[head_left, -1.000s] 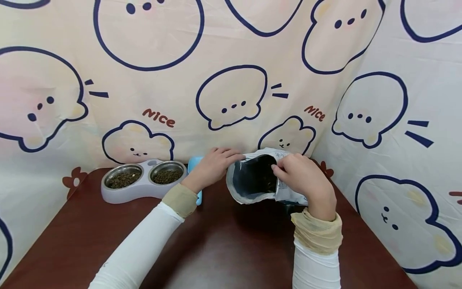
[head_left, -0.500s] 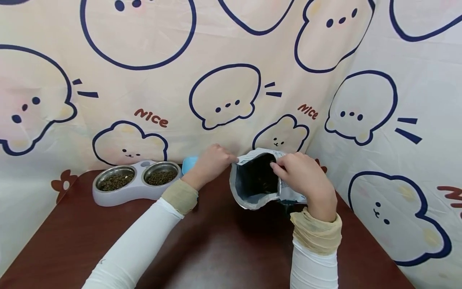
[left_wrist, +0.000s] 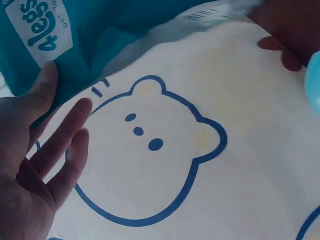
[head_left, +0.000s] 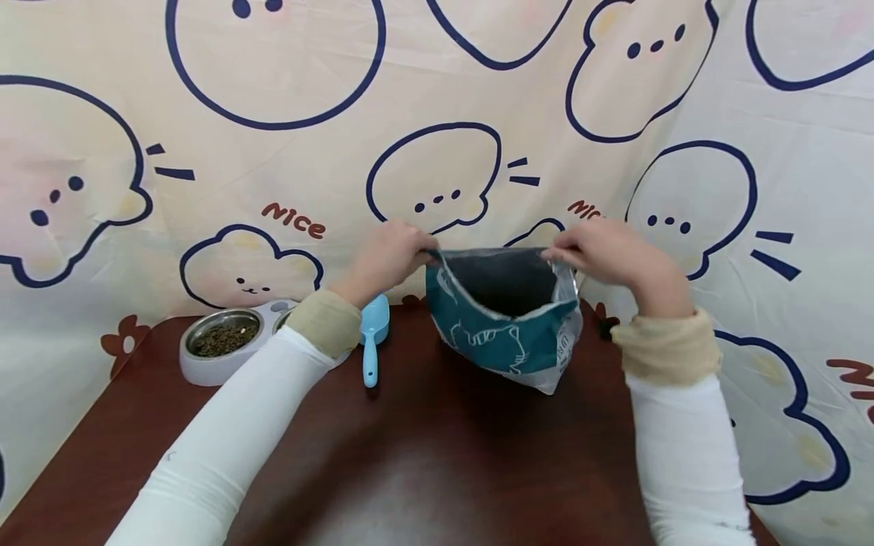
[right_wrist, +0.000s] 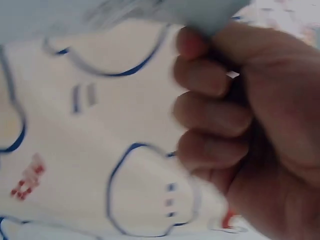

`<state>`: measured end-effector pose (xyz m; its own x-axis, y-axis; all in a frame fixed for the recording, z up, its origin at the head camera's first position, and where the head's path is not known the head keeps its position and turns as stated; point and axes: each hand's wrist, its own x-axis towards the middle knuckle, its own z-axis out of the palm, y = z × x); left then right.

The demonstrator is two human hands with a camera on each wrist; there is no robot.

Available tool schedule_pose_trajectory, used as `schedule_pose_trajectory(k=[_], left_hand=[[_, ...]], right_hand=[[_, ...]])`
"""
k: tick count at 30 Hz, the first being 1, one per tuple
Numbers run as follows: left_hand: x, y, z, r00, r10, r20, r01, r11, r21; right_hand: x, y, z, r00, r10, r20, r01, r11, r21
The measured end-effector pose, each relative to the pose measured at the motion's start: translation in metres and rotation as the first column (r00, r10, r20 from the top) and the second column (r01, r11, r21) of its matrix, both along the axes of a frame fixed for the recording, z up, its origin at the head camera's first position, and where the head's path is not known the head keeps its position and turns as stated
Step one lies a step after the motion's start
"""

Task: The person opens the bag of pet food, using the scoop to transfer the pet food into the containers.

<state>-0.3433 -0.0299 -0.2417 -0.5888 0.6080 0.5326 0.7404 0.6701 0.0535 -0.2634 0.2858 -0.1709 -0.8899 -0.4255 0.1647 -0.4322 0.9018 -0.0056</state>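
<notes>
A teal and silver pet food bag hangs upright over the table, its mouth wide and dark inside. My left hand pinches the left corner of its rim. In the left wrist view the thumb of my left hand presses the teal face of the bag, beside a label. Opposite, my right hand grips the rim's right corner. The right wrist view is blurred; there my right hand has its fingers curled at the edge of the bag.
A blue scoop lies on the dark red table, left of the bag. Behind my left forearm stands a double pet bowl with brown kibble; its right dish is mostly hidden. A patterned cloth encloses the back and sides.
The bag has gone from lying tilted, mouth toward me, to upright and raised. My left hand has taken hold of its left corner. Both hands have risen, and the right has shifted rightward.
</notes>
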Motion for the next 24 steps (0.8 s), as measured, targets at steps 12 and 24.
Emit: schedule_pose_trajectory(k=[12, 24], left_hand=[[-0.037, 0.036, 0.027, 0.947, 0.166, 0.274, -0.176, 0.984, 0.012], [-0.040, 0.033, 0.027, 0.938, 0.179, 0.295, -0.199, 0.979, 0.037]], right_hand=[[-0.044, 0.019, 0.025, 0.966, -0.122, 0.229, 0.162, 0.972, -0.167], [-0.032, 0.007, 0.009, 0.972, -0.170, 0.162, 0.188, 0.977, -0.103]])
